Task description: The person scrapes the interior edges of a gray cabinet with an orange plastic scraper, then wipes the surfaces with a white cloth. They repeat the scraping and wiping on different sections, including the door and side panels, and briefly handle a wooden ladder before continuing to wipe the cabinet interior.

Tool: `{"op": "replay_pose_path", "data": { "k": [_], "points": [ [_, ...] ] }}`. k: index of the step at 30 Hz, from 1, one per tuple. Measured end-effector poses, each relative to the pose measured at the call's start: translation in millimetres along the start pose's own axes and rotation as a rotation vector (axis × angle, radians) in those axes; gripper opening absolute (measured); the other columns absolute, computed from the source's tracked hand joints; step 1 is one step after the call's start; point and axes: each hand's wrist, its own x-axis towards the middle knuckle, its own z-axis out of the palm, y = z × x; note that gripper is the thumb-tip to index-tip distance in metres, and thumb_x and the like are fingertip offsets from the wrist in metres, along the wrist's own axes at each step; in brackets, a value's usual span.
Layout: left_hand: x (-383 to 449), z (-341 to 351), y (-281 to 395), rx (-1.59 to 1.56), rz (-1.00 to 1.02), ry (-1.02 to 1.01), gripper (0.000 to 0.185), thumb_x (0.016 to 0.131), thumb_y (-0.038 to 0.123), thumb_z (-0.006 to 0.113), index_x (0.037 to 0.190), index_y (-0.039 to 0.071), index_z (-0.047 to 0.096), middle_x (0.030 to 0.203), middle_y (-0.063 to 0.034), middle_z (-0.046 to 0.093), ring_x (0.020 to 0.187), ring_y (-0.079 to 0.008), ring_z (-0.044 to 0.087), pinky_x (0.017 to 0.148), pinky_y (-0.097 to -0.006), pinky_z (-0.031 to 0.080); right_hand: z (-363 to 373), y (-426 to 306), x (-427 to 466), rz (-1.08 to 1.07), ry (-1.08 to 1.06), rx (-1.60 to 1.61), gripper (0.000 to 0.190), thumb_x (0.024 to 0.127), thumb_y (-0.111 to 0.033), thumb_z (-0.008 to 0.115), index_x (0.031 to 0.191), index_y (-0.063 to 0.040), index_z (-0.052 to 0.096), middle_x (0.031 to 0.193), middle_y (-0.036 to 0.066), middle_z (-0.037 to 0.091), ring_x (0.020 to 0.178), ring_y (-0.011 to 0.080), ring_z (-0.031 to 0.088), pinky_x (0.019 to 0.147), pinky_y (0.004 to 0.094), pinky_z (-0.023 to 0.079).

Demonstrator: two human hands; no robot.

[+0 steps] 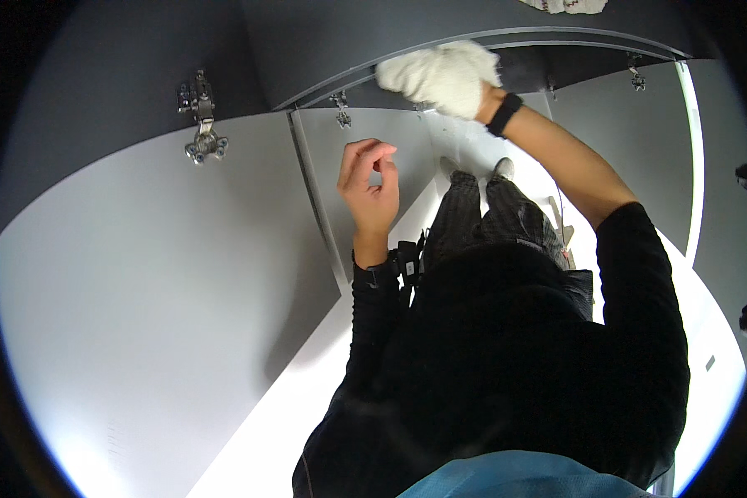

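White knitted or terry fabric [439, 78] covers my right hand [448, 84] down to the wrist, hiding the fingers. It could be a glove or a cloth; the picture does not settle which. This hand rests against the narrow metal-coloured edge [535, 36] of a dark grey cabinet panel [373, 31]. Lower and to the left, my bare left hand [368, 180] hangs in the air. Its fingers are loosely curled, with a gap between thumb and fingers and nothing held.
Metal concealed hinges [204, 121] stick out along the dark panel, one more [341, 111] beside my left hand. A light grey panel [162, 249] fills the left side. White fabric with red stitching [566, 5] lies at the top edge. My shoes [504, 167] stand below.
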Motion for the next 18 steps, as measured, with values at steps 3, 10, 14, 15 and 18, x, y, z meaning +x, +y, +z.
{"op": "replay_pose_path", "data": {
  "k": [3, 10, 14, 15, 18],
  "points": [
    [-4.3, -3.2, -2.8, 0.013, 0.012, 0.038, 0.026, 0.084, -0.013, 0.061, 0.099, 0.005, 0.072, 0.098, -0.0073, 0.066, 0.071, -0.0143, 0.061, 0.061, -0.0272, 0.049, -36.9, 29.8, -39.1, 0.018, -0.038, -0.255, 0.047, 0.09, -0.028, 0.074, 0.133, -0.014, 0.064, 0.131, 0.011, 0.067, 0.12, 0.0289, 0.063, 0.106, 0.0404, 0.049],
    [-12.1, -13.9, -12.6, -0.056, -0.028, 0.077, 0.023, 0.084, -0.013, 0.062, 0.098, 0.002, 0.072, 0.097, -0.0073, 0.066, 0.071, -0.0131, 0.062, 0.06, -0.0261, 0.049, -134.5, 54.4, -106.4, 0.134, 0.202, -0.085, 0.044, 0.082, -0.024, 0.085, 0.12, -0.01, 0.069, 0.116, 0.006, 0.071, 0.104, 0.0253, 0.067, 0.095, 0.0358, 0.052],
    [-18.0, -16.6, -25.9, -0.1, -0.022, 0.113, 0.024, 0.082, -0.015, 0.063, 0.096, 0.002, 0.073, 0.097, -0.0078, 0.066, 0.073, -0.0144, 0.064, 0.06, -0.0259, 0.051, -189.1, -52.5, -68.2, 0.218, 0.076, -0.581, 0.035, 0.066, -0.02, 0.08, 0.099, -0.011, 0.071, 0.1, 0.008, 0.07, 0.092, 0.0293, 0.067, 0.08, 0.0398, 0.053],
    [-16.3, -15.6, -28.5, -0.107, -0.017, 0.117, 0.024, 0.082, -0.015, 0.063, 0.096, 0.002, 0.073, 0.097, -0.008, 0.066, 0.073, -0.0147, 0.065, 0.061, -0.0259, 0.052, -191.3, -54.2, -66.2, 0.187, 0.129, -0.638, 0.033, 0.066, -0.018, 0.078, 0.097, -0.01, 0.07, 0.098, 0.01, 0.07, 0.089, 0.0305, 0.067, 0.077, 0.0398, 0.053],
    [-13.4, -12.5, -28.2, -0.131, -0.015, 0.129, 0.024, 0.08, -0.016, 0.063, 0.094, 0.001, 0.073, 0.097, -0.0087, 0.066, 0.074, -0.0155, 0.066, 0.061, -0.026, 0.053, -198.1, -81.7, -28.5, 0.131, 0.291, -0.424, 0.031, 0.068, -0.017, 0.075, 0.098, -0.009, 0.07, 0.097, 0.012, 0.07, 0.088, 0.0328, 0.067, 0.077, 0.0392, 0.054]
  ]
}}
